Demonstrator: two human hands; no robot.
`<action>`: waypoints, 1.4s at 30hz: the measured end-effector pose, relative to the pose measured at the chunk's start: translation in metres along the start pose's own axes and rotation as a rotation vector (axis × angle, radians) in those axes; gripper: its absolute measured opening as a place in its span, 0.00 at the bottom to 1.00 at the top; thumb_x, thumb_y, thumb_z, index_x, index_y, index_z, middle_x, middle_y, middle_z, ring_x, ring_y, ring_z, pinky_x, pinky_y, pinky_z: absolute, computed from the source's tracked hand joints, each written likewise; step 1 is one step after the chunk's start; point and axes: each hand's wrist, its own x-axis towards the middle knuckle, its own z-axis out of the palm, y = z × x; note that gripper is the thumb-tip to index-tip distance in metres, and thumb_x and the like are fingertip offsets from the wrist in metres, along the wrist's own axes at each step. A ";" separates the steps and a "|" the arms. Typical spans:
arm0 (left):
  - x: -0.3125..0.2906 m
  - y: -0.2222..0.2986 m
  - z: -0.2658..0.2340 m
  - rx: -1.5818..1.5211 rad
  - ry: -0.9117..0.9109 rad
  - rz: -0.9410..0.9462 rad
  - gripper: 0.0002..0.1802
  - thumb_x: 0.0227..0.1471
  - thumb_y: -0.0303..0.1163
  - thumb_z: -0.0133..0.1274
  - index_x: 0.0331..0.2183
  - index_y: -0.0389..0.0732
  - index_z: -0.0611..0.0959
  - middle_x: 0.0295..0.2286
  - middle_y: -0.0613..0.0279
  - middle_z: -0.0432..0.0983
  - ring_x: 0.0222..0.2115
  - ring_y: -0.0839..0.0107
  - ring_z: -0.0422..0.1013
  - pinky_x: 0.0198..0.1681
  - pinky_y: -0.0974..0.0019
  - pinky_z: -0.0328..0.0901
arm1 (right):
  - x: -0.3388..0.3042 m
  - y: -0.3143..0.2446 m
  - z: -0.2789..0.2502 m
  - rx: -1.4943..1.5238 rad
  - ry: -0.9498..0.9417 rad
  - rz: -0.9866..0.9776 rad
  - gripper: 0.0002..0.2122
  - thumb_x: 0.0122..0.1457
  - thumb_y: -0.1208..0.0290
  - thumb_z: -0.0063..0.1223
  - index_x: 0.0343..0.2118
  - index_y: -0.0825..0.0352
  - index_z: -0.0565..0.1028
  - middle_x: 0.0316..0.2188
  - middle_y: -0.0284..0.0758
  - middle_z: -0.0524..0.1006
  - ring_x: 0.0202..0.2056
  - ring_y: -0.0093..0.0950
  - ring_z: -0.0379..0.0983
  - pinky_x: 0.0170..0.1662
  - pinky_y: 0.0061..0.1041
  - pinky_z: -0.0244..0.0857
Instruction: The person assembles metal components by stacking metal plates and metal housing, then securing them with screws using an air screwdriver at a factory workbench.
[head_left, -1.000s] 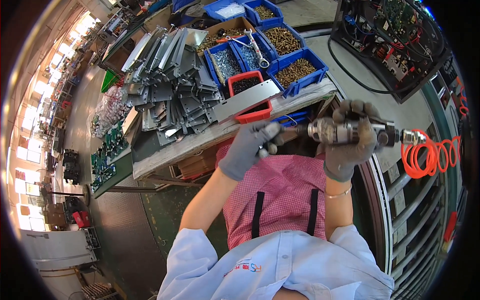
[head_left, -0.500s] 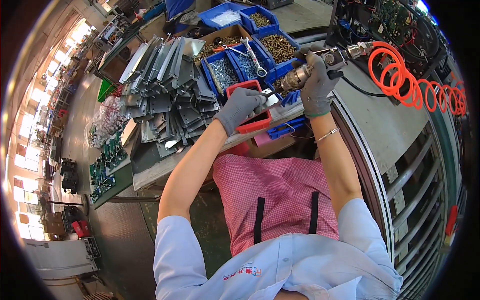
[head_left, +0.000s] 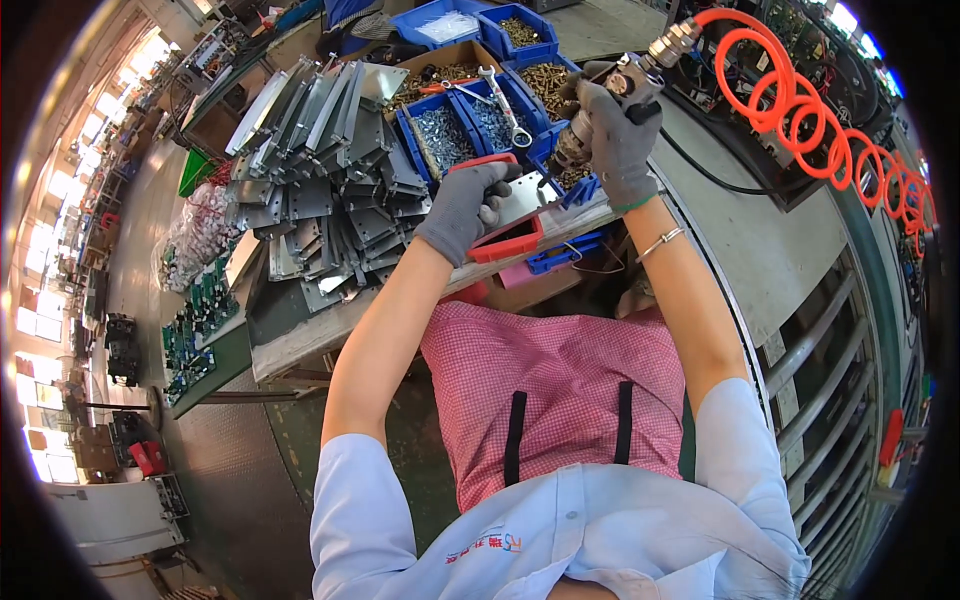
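In a grey glove, my left hand (head_left: 463,208) is closed on the left side of a flat silver metal plate (head_left: 522,200), above a red tray (head_left: 508,246). My right hand (head_left: 619,140), gloved the same way, wraps round a pneumatic screwdriver (head_left: 575,143). Its nose points down and left, just past the plate's upper right corner; whether it touches the plate cannot be made out. From the tool's back end runs an orange coiled air hose (head_left: 780,80). Blue bins of silver screws (head_left: 443,138) and brass-coloured standoffs (head_left: 546,88) stand just beyond my hands.
A large heap of bent metal brackets (head_left: 320,180) covers the bench left of my left hand. Wrenches (head_left: 505,108) lie across the screw bins. Green circuit boards (head_left: 200,325) sit at the left, and a metal rail frame (head_left: 820,400) stands on the right.
The screwdriver has tipped more upright, its back end and hose rising and moving left. My left hand has shifted slightly left, and more of the plate shows.
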 end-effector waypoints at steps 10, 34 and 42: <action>0.004 -0.015 -0.011 -0.288 -0.255 0.029 0.19 0.53 0.21 0.42 0.47 0.25 0.67 0.39 0.45 0.72 0.37 0.59 0.74 0.38 0.69 0.74 | 0.017 0.007 0.029 -0.211 -0.162 -0.060 0.04 0.48 0.73 0.57 0.24 0.67 0.74 0.16 0.26 0.72 0.19 0.14 0.67 0.23 0.16 0.61; 0.007 -0.024 -0.006 -0.227 -0.140 0.181 0.16 0.58 0.29 0.45 0.44 0.27 0.71 0.36 0.47 0.75 0.32 0.62 0.75 0.35 0.67 0.75 | 0.030 0.026 0.042 -0.341 -0.316 0.026 0.05 0.48 0.71 0.58 0.27 0.66 0.76 0.19 0.24 0.72 0.21 0.13 0.65 0.25 0.16 0.61; 0.002 -0.023 -0.003 -0.047 -0.055 0.245 0.11 0.56 0.31 0.51 0.36 0.32 0.78 0.27 0.57 0.76 0.23 0.75 0.71 0.24 0.74 0.67 | 0.028 0.024 0.040 -0.308 -0.304 0.065 0.09 0.47 0.69 0.60 0.29 0.65 0.73 0.21 0.27 0.74 0.22 0.15 0.67 0.28 0.19 0.64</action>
